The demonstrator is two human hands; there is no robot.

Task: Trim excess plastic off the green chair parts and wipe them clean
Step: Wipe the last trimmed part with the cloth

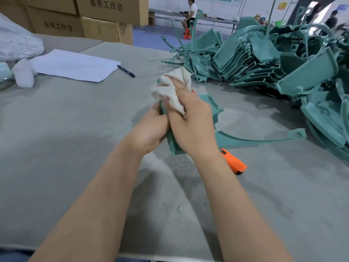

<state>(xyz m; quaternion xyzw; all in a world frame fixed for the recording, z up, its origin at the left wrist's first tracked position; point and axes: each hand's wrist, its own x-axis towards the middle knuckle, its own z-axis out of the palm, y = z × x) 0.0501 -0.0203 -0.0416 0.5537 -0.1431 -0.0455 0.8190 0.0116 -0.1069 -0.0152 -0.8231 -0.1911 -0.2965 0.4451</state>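
Right at the frame's centre, a green part [172, 146] is held just above the grey surface [56, 138], between both hands. Its long axis runs nearly straight up the frame, leaning slightly left, with the near end pointing at the person and the far end pointing away. The left hand [151, 129] has its fingers curled round the part's left edge, clamped on it. The right hand [190, 121] grips a bunched white cloth [175, 87] between thumb and fingers and presses it on the part's upper end.

Cloth and hands hide most of the part; only its lower tip, a strip of the left edge and a flange to the right show. Whether the thin curved green piece [255, 140] lying to the right belongs to it, I cannot tell.

An orange cutter [234, 162] lies on the surface behind the right wrist, partly covered. A pile [264, 59] of green parts fills the upper right, cut off by the frame edge. Paper [75, 65] and a pen [126, 71] lie upper left, before boxes [105, 8].
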